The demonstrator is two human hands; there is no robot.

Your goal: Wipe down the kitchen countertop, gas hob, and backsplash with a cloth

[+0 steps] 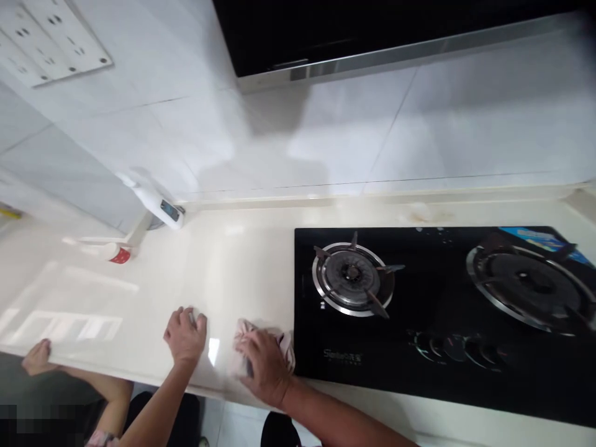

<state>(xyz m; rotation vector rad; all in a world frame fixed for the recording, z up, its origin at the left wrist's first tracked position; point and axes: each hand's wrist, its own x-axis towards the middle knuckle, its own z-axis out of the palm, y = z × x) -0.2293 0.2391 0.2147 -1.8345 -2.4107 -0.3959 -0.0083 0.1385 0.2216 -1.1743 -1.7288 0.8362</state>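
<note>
My right hand [266, 369] presses a crumpled pale pink cloth [244, 329] onto the cream countertop [251, 267], just left of the black gas hob [395, 354]. Its fingers are bent over the cloth, and a dark patch shows below them. Farther left, my left hand [186, 335] rests on the counter with curled fingers. Something small and whitish shows between its thumb and forefinger, too little of it to name.
Another person's hand [38, 358] lies on the counter's front edge at far left. A white handheld device with a small display [158, 205] leans against the wall corner. Nearby lies a red-and-white object [118, 253]. A black range hood [372, 31] overhangs the hob, whose burner [352, 273] has raised supports.
</note>
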